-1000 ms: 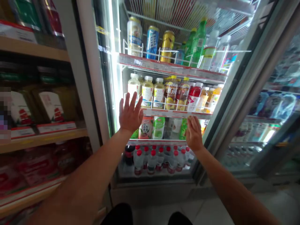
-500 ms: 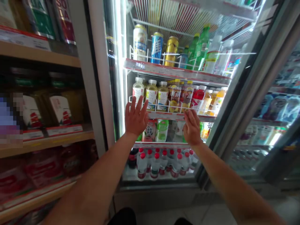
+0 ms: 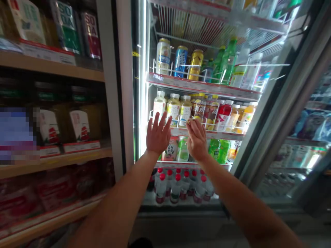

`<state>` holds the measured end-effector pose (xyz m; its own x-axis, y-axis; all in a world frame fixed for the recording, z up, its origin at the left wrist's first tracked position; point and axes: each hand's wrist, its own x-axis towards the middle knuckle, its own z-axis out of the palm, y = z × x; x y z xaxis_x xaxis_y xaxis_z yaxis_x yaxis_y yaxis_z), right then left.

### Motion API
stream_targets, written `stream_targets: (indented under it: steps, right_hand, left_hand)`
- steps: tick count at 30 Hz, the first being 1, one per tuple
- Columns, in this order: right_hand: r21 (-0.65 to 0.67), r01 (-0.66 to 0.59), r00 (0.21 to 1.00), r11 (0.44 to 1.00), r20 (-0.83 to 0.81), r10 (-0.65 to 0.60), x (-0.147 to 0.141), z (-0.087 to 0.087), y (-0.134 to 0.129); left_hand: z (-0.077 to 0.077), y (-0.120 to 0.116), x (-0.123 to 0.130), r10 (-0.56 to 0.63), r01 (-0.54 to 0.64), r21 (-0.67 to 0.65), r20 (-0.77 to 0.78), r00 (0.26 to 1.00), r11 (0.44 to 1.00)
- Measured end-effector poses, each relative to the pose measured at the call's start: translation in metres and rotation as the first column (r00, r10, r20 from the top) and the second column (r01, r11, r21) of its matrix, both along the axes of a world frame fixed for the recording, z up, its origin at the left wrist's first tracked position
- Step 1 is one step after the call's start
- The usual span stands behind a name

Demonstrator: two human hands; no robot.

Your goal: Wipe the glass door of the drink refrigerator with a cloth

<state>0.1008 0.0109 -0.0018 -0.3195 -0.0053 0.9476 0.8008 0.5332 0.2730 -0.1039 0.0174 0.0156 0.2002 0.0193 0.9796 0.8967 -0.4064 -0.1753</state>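
My left hand [image 3: 158, 135] is raised with its fingers spread, holding nothing, in front of the white-capped tea bottles [image 3: 173, 107] on the cooler's middle shelf. Close to its right, my right hand [image 3: 197, 138] has its fingers together, near the price rail [image 3: 224, 135] of that shelf. Whether that hand pinches anything is hidden. Red and orange drinks [image 3: 224, 115] stand to its right. Below the hands are a pink-labelled bottle [image 3: 171, 150] and green bottles [image 3: 222, 151].
Cans [image 3: 180, 62] and green bottles stand on the upper shelf. Red-capped bottles [image 3: 176, 189] fill the bottom. A wooden shelf [image 3: 51, 67] with drinks is at the left, a metal door frame [image 3: 281, 113] at the right.
My right hand has moved left along the shelf, closer to my left hand. The view has shifted, so the cooler appears further right and slightly lower. My left hand remains spread.
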Motion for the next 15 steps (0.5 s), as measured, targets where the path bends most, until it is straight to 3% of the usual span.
stream_targets:
  steps: [2,4,7,9,12,15]
  right_hand:
    - [0.01,-0.011,1.0,1.0,-0.018,0.011,-0.014,0.0,0.002]
    - [-0.016,-0.036,0.999,0.999,0.017,0.036,-0.03,-0.011,0.002]
    - [-0.055,-0.133,0.991,0.99,-0.03,0.132,-0.051,-0.024,-0.002]
    - [-0.092,-0.194,0.979,0.977,-0.086,0.187,-0.057,-0.021,-0.004]
    - [-0.165,-0.174,0.985,0.971,-0.017,0.174,-0.041,-0.004,-0.01]
    - [-0.15,0.003,0.986,0.989,0.165,0.022,0.004,0.008,-0.013]
  left_hand:
    - [0.0,0.0,-0.002,-0.007,0.008,0.023,-0.019,1.0,1.0]
    - [-0.001,0.0,-0.005,-0.03,0.035,0.058,-0.08,0.996,0.998]
    - [-0.003,0.002,-0.009,-0.083,0.107,0.073,-0.275,0.958,0.992]
    - [-0.004,0.003,-0.011,-0.1,0.134,0.069,-0.364,0.926,0.989]
    - [-0.005,0.004,-0.012,-0.083,0.12,0.078,-0.368,0.926,0.99]
    - [-0.004,0.001,-0.01,-0.068,0.09,0.051,-0.341,0.938,0.995]
